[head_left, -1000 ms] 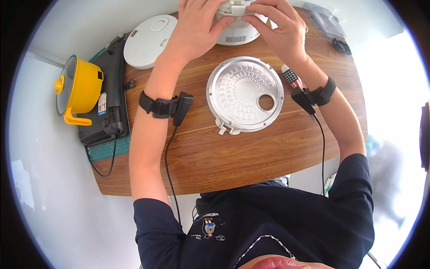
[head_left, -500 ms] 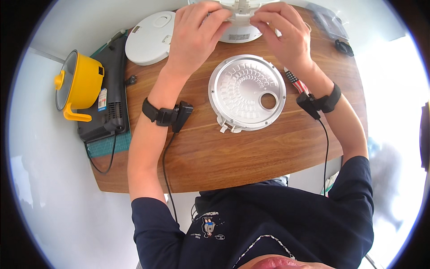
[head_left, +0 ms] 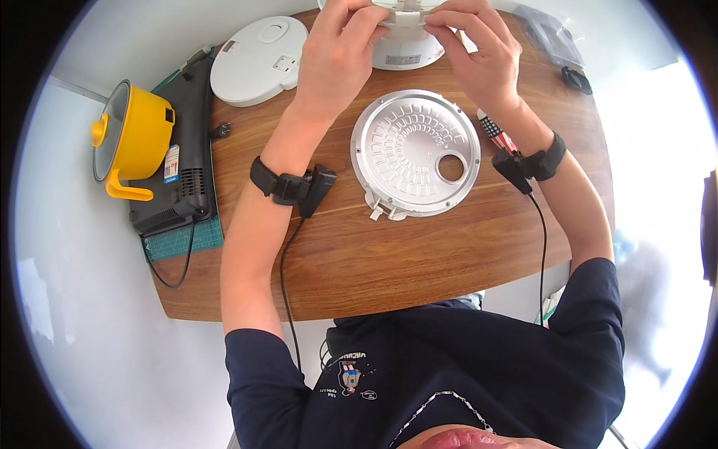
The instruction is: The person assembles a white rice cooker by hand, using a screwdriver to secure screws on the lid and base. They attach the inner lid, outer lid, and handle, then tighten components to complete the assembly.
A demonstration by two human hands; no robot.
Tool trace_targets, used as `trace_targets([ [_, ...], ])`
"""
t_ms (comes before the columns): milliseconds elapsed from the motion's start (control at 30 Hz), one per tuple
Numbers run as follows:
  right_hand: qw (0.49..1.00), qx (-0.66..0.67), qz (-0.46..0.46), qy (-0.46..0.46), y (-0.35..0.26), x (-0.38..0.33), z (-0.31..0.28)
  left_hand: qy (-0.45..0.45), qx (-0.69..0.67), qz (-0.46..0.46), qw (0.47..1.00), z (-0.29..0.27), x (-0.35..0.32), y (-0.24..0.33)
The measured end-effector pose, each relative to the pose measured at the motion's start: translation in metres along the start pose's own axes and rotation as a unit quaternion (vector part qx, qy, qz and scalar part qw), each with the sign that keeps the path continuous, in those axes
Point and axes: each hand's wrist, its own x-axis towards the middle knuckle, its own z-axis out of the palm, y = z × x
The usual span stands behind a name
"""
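At the far edge of the table stands a white rice cooker body (head_left: 404,58), partly cut off by the top of the view. My left hand (head_left: 336,63) is closed, its fingertips pinching the left side of the white hinge piece (head_left: 407,21) on the cooker. From the other side my right hand (head_left: 485,60) holds the same piece between thumb and fingers. Closer to me lies a round silver inner lid plate (head_left: 411,142), with a hole at its right and small white hinge tabs at its lower left. A round white outer lid (head_left: 250,71) rests left of the cooker.
A yellow electric pot (head_left: 146,138) sits on a black appliance (head_left: 193,150) at the left, over a green cutting mat (head_left: 187,241). By my right wrist is a stars-and-stripes handle (head_left: 495,129). A clear plastic package (head_left: 550,37) and black coiled cord (head_left: 575,80) lie far right.
My left hand and forearm have shifted slightly to the right, uncovering more of the white lid. Both hands stay at the hinge piece, and the cooker appears slightly tilted or shifted.
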Motion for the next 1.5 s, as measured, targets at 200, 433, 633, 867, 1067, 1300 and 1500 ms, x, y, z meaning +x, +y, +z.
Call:
trace_targets([
  [200, 0.999, 0.029, 0.004, 0.025, 0.006, -0.004, 0.001, -0.015, -0.001, -0.004, 1.0, -0.007, 0.01, 0.014],
  [433, 1.0, 0.022, -0.003, 0.012, 0.012, -0.009, 0.0, -0.042, -0.001, 0.004, 0.999, -0.012, 0.012, 0.016],
  [633, 0.998, 0.043, 0.049, -0.006, 0.009, -0.004, -0.002, -0.039, -0.137, -0.164, 0.976, -0.005, 0.001, 0.012],
  [867, 0.978, 0.128, 0.094, -0.138, -0.016, -0.012, -0.018, -0.144, -0.268, -0.322, 0.897, -0.049, -0.025, 0.001],
  [1067, 0.923, 0.092, 0.244, -0.281, -0.005, -0.037, -0.042, -0.325, -0.227, -0.459, 0.795, -0.137, -0.056, -0.019],
  [1300, 0.915, 0.067, 0.222, -0.33, -0.004, -0.061, -0.048, -0.448, -0.198, -0.482, 0.726, -0.172, -0.079, -0.008],
  [1500, 0.907, 0.055, 0.232, -0.349, -0.011, -0.06, -0.054, -0.513, -0.092, -0.436, 0.734, -0.172, -0.075, 0.001],
])
